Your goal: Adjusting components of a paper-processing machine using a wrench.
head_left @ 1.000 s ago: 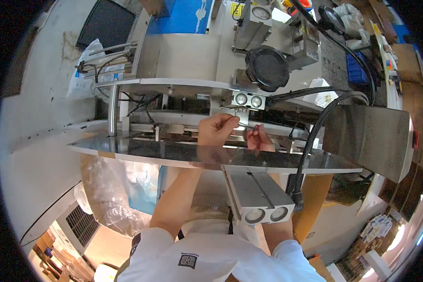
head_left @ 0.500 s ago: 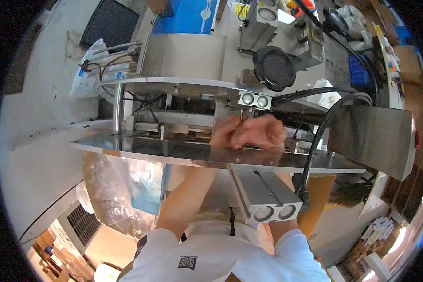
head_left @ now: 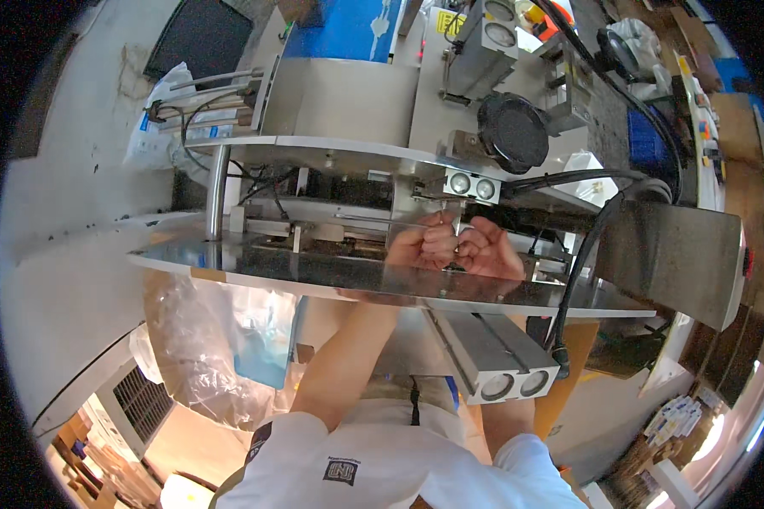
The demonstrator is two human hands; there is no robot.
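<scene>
My left hand (head_left: 423, 244) and my right hand (head_left: 489, 249) are side by side in the gap of a metal machine, just beyond its shiny plate (head_left: 314, 274). The left fingers are curled, thumb and forefinger raised against a thin metal pin (head_left: 442, 206) under the machine's head. My right fingers are also bent inward, almost touching the left ones. Anything small between the fingertips is too hidden to name. Directly above them sits a silver block (head_left: 472, 185) with two round holes.
A round black knob (head_left: 513, 132) stands on the machine's upper part. Thick black cables (head_left: 587, 229) loop down on the right beside a steel box (head_left: 666, 254). A grey two-holed bar (head_left: 492, 352) juts toward me below the plate. Clear plastic bags (head_left: 199, 339) hang at the left.
My hands were blurred and overlapping; now they are steadier and apart, side by side with curled fingers. The whole view has shifted slightly.
</scene>
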